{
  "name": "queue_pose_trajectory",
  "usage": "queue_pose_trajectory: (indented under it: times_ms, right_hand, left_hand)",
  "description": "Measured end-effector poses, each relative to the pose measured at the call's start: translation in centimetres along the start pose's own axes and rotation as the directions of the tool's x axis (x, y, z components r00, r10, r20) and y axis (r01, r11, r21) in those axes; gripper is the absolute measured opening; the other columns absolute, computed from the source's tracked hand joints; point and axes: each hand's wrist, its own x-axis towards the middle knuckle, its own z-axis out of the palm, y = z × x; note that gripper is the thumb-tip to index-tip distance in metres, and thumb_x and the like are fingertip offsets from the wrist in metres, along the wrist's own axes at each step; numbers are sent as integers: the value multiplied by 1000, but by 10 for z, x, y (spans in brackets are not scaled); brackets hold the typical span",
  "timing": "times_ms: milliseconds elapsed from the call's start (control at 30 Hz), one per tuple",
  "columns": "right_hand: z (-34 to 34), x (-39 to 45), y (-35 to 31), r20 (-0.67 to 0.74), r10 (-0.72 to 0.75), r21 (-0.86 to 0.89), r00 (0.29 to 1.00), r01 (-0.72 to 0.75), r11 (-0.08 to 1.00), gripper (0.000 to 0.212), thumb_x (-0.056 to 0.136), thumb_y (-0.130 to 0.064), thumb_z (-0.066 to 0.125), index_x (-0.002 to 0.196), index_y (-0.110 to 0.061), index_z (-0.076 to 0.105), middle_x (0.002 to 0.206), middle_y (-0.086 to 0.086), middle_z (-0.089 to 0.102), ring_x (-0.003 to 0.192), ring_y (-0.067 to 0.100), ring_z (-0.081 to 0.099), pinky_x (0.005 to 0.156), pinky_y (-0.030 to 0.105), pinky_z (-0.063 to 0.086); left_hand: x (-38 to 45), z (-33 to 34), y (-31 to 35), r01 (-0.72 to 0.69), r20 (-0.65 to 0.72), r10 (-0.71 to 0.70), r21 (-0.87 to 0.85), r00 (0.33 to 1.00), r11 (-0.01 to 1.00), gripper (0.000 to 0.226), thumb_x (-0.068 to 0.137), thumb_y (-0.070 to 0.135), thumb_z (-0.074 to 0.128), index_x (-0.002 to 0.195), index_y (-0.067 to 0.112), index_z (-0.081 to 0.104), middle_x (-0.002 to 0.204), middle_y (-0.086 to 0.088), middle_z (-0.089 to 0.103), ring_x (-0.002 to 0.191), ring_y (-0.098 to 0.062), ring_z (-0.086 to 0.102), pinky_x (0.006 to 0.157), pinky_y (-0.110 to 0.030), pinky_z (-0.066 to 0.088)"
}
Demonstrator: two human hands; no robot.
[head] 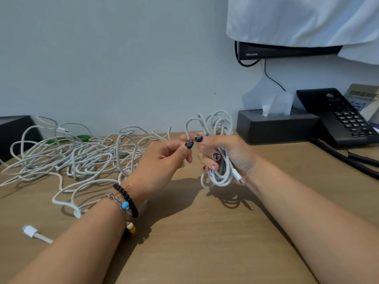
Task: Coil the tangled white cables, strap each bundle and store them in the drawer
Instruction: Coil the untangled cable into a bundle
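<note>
your right hand point(227, 154) grips a coiled bundle of white cable point(218, 148), loops rising above your fingers and hanging below your palm, a plug end showing by the heel of the hand. your left hand point(164, 160) pinches a strand just left of that bundle. the tangled white cables point(78, 158) sprawl on the wooden desk point(194, 232) well left of the bundle. the dark tissue box point(274, 128) sits just behind and right of it, with a black phone point(338, 117) beyond.
</note>
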Motion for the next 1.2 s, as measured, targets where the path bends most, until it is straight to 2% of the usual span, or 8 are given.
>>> queue_pose_trajectory:
  times_ms: [133,233,333,533,833,933,1100,1200]
  right_hand:
    - [3,-1,2,-164,-41,-47,986,34,998,28,78,-16,67,101,-1,64,51,4,54,42,13,52,55,28,45]
    - [1,1,-2,-294,-130,3,947,137,991,6,82,-8,66,86,-8,62,58,5,57,46,16,56,50,28,48]
    - [-3,1,-10,-418,-222,39,881,262,964,11,85,-5,65,76,-11,62,58,5,61,50,17,60,52,29,51]
    - [-7,-5,-26,-531,-243,278,812,438,855,1,91,-3,59,90,-4,59,81,8,74,91,27,73,86,42,58]
    - [12,-5,-13,-326,-265,222,907,346,911,5,82,-6,59,79,-9,55,69,5,66,54,16,64,84,44,55]
    - [9,-4,-11,-218,-258,215,941,304,928,8,77,-8,62,83,-10,58,67,6,61,53,14,59,66,31,57]
    - [5,-6,-11,-74,-271,-110,960,262,959,19,74,-16,73,93,-13,71,73,9,62,60,16,61,61,29,56]
    - [5,-7,-14,-78,-253,27,964,256,966,2,79,-13,67,80,-11,69,71,7,62,58,15,60,62,28,56]
  left_hand:
    - [0,7,1,-7,43,7,16,999,1000,40,95,44,52,73,15,69,50,5,36,49,-13,28,49,-27,25]
    - [0,6,0,4,37,-7,103,999,995,36,99,34,52,70,20,67,53,2,41,50,-13,34,51,-28,28]
    - [-1,3,2,30,20,-35,204,999,979,32,99,27,52,71,21,66,59,-4,47,56,-15,41,54,-29,33]
    - [-3,3,3,73,28,-81,230,996,970,31,99,29,52,70,26,64,59,1,47,56,-12,42,55,-27,35]
    - [-3,3,3,141,-28,-138,234,990,962,34,98,29,55,69,20,70,60,-5,44,57,-15,36,56,-29,30]
    - [-2,4,1,150,-15,-152,259,988,954,34,98,29,55,69,18,70,56,-2,42,53,-13,34,52,-25,29]
    - [-2,4,-2,138,-6,-143,298,990,944,34,97,29,56,67,20,69,49,8,40,49,-8,34,51,-21,30]
    - [-4,5,0,118,-6,-120,257,993,959,31,96,29,55,71,18,70,55,0,41,52,-13,34,54,-27,29]
